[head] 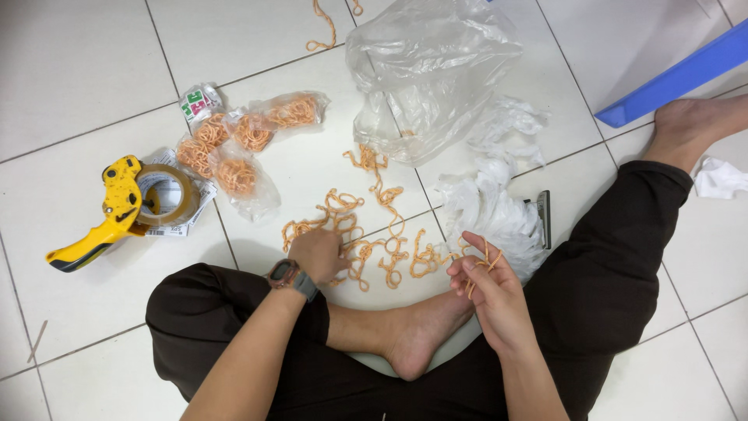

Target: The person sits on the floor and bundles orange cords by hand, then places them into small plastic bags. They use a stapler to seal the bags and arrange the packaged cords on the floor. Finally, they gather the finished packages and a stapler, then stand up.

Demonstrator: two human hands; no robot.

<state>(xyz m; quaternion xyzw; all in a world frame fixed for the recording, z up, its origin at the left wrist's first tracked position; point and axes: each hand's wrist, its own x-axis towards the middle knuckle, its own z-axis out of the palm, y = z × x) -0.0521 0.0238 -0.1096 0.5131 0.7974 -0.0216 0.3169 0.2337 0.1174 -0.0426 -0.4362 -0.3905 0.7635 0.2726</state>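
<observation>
Right hand (491, 284) fingers (477, 240) pinched on few orange rubber bands (485, 261), strands looped betw. fingertips. Left hand (318, 253) knuckles-up on loose rubber band pile (366, 242) on floor (78, 62); fingers curled under, grip hidden, couldn't tell. Beyond: clear plastic bag (428, 70), small filled bags (245, 144), yellow tape dispenser (117, 210).

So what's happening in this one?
A person sits cross-legged on a tiled floor, sorting orange rubber bands. The right hand holds a few bands up between its fingers; the left hand rests on the loose pile of rubber bands spread in front. Small filled bags of bands lie to the left beside a yellow tape dispenser. A large clear plastic bag lies beyond the pile.
</observation>
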